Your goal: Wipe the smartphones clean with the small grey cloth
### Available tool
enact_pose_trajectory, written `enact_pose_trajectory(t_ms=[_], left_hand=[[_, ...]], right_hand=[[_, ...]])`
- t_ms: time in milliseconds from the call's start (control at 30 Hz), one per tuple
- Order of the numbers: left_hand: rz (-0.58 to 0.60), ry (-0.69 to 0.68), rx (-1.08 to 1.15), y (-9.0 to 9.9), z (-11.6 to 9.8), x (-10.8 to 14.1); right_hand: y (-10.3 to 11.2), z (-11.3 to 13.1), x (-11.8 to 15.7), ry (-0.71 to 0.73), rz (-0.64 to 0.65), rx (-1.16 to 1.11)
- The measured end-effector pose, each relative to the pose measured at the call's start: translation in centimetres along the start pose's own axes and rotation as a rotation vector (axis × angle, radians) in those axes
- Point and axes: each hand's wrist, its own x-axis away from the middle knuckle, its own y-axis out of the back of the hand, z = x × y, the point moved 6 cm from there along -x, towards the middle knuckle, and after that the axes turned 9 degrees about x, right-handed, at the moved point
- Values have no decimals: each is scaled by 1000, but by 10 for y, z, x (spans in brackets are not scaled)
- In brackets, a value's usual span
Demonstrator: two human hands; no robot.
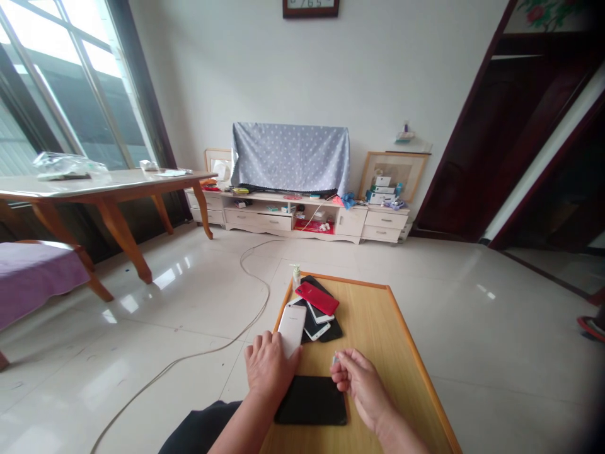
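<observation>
My left hand (269, 366) grips the lower end of a pale pink smartphone (292, 325), its fingers along one edge and the thumb along the other. The phone's back faces up. Close to the right, my right hand (357, 375) is closed in a pinch on something small and whitish (335, 359), mostly hidden by the fingers. Below both hands a black tablet-like slab (312, 403) lies flat on the wooden table (387, 353). Beyond the pale phone, a red phone (317, 297) rests on top of a pile with white-framed phones (316, 328) and dark ones under them.
A small spray bottle (296, 277) stands at the table's far left corner. A cable (227, 343) snakes over the tiled floor at the left. Farther off are a larger table (118, 183), a bench with purple cloth (40, 277) and a low TV cabinet (259, 221).
</observation>
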Motion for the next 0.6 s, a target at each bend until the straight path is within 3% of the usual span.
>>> enact_pose_trajectory(t_ms=[167, 600], left_hand=[[41, -15, 10, 4, -4, 5], [13, -46, -19, 7, -5, 15]], right_hand=[[0, -1, 2, 14, 0, 7], [2, -5, 4, 55, 6, 25]])
